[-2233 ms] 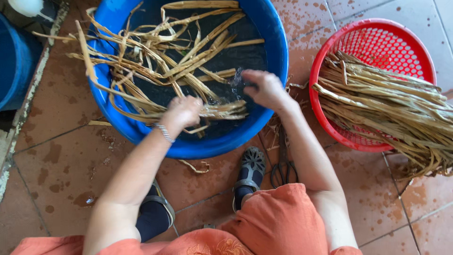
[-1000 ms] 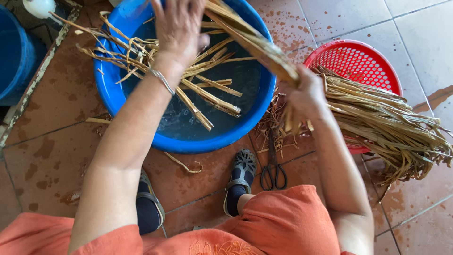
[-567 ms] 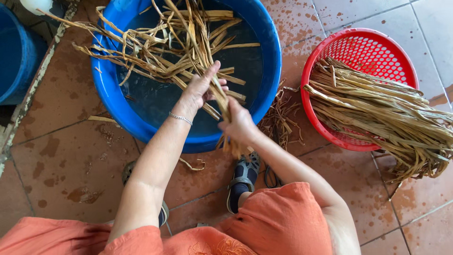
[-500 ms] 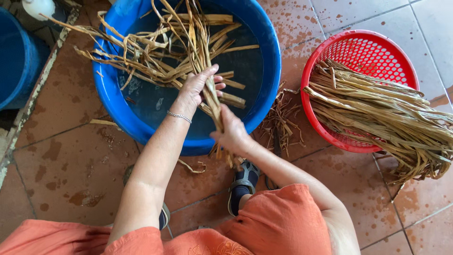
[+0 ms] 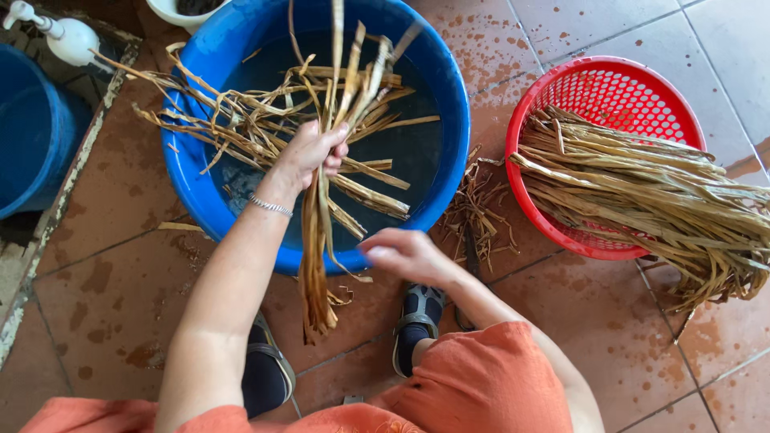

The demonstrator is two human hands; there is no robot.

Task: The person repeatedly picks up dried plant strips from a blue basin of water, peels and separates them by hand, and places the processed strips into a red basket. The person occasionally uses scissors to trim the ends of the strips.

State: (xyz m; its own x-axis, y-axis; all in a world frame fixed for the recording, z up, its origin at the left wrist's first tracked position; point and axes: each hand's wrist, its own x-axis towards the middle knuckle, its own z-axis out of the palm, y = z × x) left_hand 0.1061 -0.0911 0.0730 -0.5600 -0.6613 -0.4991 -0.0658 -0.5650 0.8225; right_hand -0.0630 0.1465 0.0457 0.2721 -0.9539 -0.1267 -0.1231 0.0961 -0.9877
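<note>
A: Fingers first. Go.

B: I see the left hand (image 5: 309,152) clenched round a bunch of strips (image 5: 317,232), wet tan plant strips, gripped near the middle. Top ends fan up above the fist, bottom ends hang down past the near rim of the blue tub (image 5: 449,104) to the tiles between the feet. Thin bracelet (image 5: 269,206) on that wrist.

A: Right?

B: Right hand (image 5: 405,252) is just beside the hanging strips, below the tub rim. Fingers loosely curled toward the bunch. I can't tell if the tips touch it or grip any strand. Calling it unclear.

A: Tub contents?

B: Dark water, more loose strips (image 5: 216,128) lying crossed, several poking over the left rim. The held bunch rises out of that pile.

A: Outward.

B: Red basket (image 5: 609,84) right of the tub, apart from it, holding a thick pile of strips (image 5: 642,192) that spills over its right edge onto the floor. Small heap of scraps (image 5: 473,212) on the tiles between tub and basket. Something dark lies by the scraps, too hidden to name.

A: Left side?

B: 1 darker blue bucket (image 5: 36,136) at the left edge, white pump bottle (image 5: 60,32) above it. Reddish wet floor tiles (image 5: 104,297) all round. 2 sandals (image 5: 419,317) under orange clothing (image 5: 481,385) at the bottom.
</note>
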